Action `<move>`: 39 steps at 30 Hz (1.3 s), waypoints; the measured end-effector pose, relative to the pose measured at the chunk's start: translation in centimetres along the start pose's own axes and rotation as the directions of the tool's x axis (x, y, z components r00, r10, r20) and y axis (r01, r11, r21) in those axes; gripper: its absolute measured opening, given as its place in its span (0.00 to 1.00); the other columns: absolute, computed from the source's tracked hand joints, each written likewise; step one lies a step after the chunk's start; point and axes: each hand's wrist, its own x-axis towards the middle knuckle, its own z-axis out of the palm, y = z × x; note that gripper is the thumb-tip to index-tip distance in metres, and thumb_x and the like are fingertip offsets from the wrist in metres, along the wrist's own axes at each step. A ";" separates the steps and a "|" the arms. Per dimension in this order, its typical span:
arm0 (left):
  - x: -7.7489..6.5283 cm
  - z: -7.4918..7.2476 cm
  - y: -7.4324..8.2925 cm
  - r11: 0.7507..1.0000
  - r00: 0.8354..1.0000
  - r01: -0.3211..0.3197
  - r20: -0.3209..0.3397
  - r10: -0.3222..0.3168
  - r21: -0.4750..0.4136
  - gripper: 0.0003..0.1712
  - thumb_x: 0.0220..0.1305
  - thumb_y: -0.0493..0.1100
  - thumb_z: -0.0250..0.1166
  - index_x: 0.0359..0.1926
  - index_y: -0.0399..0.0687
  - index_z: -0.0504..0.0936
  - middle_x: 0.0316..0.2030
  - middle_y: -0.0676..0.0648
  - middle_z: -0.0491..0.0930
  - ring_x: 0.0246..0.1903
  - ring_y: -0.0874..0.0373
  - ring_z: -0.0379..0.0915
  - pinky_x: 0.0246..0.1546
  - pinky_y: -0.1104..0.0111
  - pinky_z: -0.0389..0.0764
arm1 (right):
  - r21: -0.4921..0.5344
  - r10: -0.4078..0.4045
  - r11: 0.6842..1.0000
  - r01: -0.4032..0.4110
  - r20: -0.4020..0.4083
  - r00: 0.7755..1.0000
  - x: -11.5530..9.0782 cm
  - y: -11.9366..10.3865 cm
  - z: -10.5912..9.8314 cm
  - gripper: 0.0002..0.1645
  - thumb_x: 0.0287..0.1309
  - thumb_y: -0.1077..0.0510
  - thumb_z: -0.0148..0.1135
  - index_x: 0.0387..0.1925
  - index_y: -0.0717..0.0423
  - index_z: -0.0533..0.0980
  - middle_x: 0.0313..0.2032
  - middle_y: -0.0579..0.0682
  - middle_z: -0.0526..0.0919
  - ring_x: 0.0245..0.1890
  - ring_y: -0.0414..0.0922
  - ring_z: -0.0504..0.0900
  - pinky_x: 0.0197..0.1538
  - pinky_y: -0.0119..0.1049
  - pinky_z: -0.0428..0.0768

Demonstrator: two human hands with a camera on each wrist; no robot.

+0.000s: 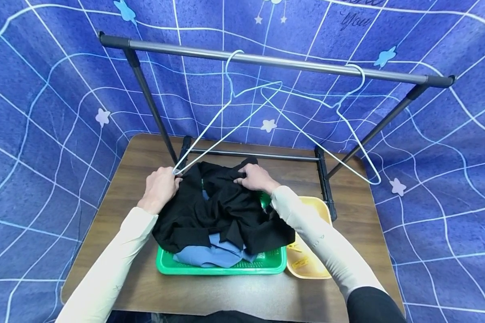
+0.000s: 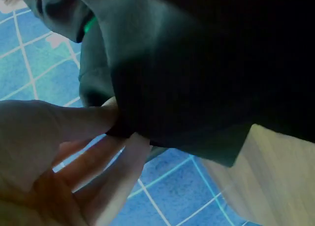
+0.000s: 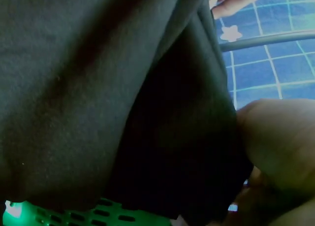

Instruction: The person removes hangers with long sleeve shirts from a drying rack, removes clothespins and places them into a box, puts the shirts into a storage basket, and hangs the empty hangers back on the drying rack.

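A black garment (image 1: pixel 226 197), bunched and creased, spreads over the green basket (image 1: pixel 226 270) with a blue cloth (image 1: pixel 208 255) showing below it. My left hand (image 1: pixel 160 190) pinches its left edge between thumb and fingers. In the left wrist view the thumb and fingertips of the left hand (image 2: pixel 88 152) meet on the dark fabric (image 2: pixel 197 78). At the far edge, my right hand (image 1: pixel 255 177) grips the same garment. The right wrist view has the right hand (image 3: pixel 280 142) along the cloth's side, its fingertips mostly hidden. A light blue hanger's lower left corner overlaps the left hand.
Two light blue wire hangers, a left hanger (image 1: pixel 228 80) and a right hanger (image 1: pixel 359 143), hang from the metal rail (image 1: pixel 283 62) of a rack. Right of the basket, partly under the right forearm, stands a yellow tray (image 1: pixel 319 202) with yellow clips (image 1: pixel 300 263). All sit on a wooden table (image 1: pixel 105 251).
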 end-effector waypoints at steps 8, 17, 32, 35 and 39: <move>-0.8 -1.6 1.9 0.986 1.000 0.004 0.022 0.000 -0.169 0.08 0.73 0.44 0.67 0.46 0.46 0.88 0.34 0.36 0.87 0.33 0.35 0.83 0.31 0.43 0.79 | 0.070 -0.095 0.992 0.107 -0.162 0.982 -2.4 -0.5 -1.0 0.14 0.72 0.58 0.67 0.55 0.54 0.88 0.51 0.54 0.88 0.51 0.53 0.85 0.59 0.48 0.81; -3.6 -3.2 4.9 0.925 0.955 -0.199 0.146 0.257 -0.325 0.04 0.72 0.42 0.70 0.45 0.50 0.87 0.42 0.53 0.86 0.44 0.54 0.85 0.47 0.53 0.81 | 0.185 -0.252 0.941 0.283 -0.173 0.952 -6.5 -1.6 -1.8 0.08 0.70 0.62 0.69 0.47 0.54 0.89 0.46 0.49 0.89 0.46 0.46 0.84 0.55 0.40 0.79; -6.9 -3.4 8.7 0.861 0.768 -0.380 0.404 0.497 -0.339 0.12 0.67 0.40 0.71 0.36 0.67 0.81 0.66 0.53 0.81 0.31 0.62 0.74 0.34 0.66 0.76 | 0.292 -0.572 0.815 0.500 0.278 0.771 -10.1 -1.7 0.0 0.13 0.73 0.63 0.66 0.54 0.52 0.87 0.55 0.43 0.87 0.55 0.36 0.81 0.65 0.33 0.76; -7.2 -2.5 9.1 0.843 0.716 -0.419 0.448 0.535 -0.336 0.13 0.66 0.39 0.71 0.34 0.67 0.80 0.50 0.61 0.84 0.33 0.60 0.73 0.35 0.65 0.74 | 0.296 -0.576 0.817 0.496 0.363 0.733 -10.2 -1.7 0.8 0.12 0.74 0.63 0.65 0.54 0.53 0.87 0.56 0.44 0.86 0.57 0.36 0.79 0.67 0.32 0.75; -7.1 -1.0 9.4 0.834 0.664 -0.439 0.505 0.552 -0.333 0.14 0.64 0.37 0.71 0.33 0.65 0.79 0.33 0.63 0.76 0.33 0.60 0.70 0.40 0.62 0.72 | 0.258 -0.557 0.830 0.495 0.427 0.712 -9.9 -1.7 1.8 0.11 0.72 0.64 0.65 0.51 0.53 0.86 0.52 0.44 0.85 0.52 0.38 0.78 0.63 0.30 0.76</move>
